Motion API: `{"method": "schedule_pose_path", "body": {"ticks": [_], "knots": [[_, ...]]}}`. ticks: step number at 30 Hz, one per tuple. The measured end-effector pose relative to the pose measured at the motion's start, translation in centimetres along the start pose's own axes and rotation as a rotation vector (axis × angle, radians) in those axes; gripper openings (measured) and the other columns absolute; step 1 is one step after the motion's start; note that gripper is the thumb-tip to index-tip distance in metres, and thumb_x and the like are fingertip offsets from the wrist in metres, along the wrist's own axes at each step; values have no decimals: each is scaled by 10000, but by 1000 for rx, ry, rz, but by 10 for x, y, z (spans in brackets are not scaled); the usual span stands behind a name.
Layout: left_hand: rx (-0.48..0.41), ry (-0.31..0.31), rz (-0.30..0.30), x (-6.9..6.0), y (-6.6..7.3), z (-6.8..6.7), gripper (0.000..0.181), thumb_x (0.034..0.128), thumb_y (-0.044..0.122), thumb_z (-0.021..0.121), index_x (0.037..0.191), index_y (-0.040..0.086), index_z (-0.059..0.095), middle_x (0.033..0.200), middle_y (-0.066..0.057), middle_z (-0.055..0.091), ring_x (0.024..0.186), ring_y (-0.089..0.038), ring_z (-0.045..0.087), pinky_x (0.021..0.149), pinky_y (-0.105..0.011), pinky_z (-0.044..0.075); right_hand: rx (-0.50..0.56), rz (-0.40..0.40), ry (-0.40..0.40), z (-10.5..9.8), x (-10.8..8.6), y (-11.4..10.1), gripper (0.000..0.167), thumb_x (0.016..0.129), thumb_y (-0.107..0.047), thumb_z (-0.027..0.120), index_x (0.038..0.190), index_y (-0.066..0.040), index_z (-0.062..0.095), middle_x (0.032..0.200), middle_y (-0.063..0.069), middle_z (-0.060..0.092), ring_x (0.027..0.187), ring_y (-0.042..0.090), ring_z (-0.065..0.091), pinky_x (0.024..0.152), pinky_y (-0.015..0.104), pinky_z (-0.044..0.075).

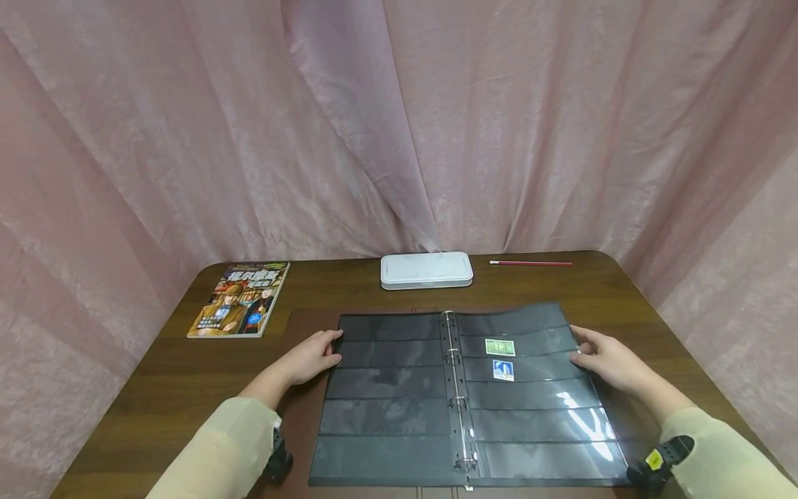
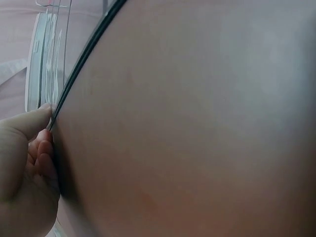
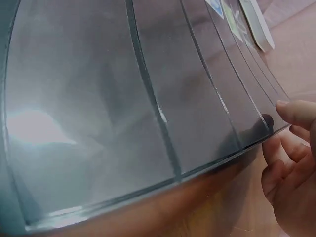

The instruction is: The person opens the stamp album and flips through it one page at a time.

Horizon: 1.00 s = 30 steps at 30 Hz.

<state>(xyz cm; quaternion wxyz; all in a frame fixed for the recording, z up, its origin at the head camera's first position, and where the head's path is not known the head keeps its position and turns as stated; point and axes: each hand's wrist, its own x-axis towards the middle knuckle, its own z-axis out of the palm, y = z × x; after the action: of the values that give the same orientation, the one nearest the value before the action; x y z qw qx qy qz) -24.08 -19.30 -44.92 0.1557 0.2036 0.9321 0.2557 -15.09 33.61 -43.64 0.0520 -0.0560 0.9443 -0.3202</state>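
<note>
Hands (image 1: 309, 357) (image 1: 611, 357) pinching opposite sides, album (image 1: 430, 402) between

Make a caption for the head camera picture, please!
Left hand and right hand hold an open stamp album, green stamp above blue stamp.

folded pink curtains (image 1: 499, 138) hang behind and beside a brown wooden table (image 1: 168, 388).

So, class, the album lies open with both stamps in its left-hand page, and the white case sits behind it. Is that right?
Not quite: the head view shows the green stamp and blue stamp in the right-hand page of the open album. The white case does sit behind it.
</note>
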Motion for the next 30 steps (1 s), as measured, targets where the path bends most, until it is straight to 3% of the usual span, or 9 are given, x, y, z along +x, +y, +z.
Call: {"method": "schedule_pose_path", "body": {"ticks": [6, 13, 22, 30], "knots": [[8, 0, -4, 1, 1, 1, 549, 949, 171, 567, 1423, -4, 351, 831, -26, 442, 685, -148, 422, 640, -308, 351, 48, 24, -37, 2, -5, 3, 722, 915, -293, 610, 1427, 83, 267, 876, 42, 598, 812, 182, 531, 741, 386, 432], [11, -16, -7, 0, 0, -1, 547, 947, 171, 570, 1417, -7, 355, 837, -31, 446, 681, -153, 425, 623, -304, 351, 46, 2, -19, 2, -10, 0, 708, 917, -272, 610, 1425, 84, 269, 837, 25, 576, 803, 181, 508, 744, 395, 421], [22, 4, 9, 1, 2, -2, 531, 943, 150, 573, 1404, -19, 370, 830, -35, 437, 691, -155, 419, 640, -311, 349, 75, -19, -14, -10, -14, -7, 710, 930, -281, 591, 1447, 54, 238, 753, 11, 538, 650, 97, 460, 635, 289, 388], [30, -7, -4, 0, 1, -1, 545, 946, 177, 572, 1412, -11, 361, 833, -28, 442, 677, -142, 421, 627, -290, 348, 109, -17, -38, -22, -14, -23, 715, 935, -311, 580, 1469, 1, 221, 673, 13, 501, 476, 103, 389, 431, 288, 354]]}}
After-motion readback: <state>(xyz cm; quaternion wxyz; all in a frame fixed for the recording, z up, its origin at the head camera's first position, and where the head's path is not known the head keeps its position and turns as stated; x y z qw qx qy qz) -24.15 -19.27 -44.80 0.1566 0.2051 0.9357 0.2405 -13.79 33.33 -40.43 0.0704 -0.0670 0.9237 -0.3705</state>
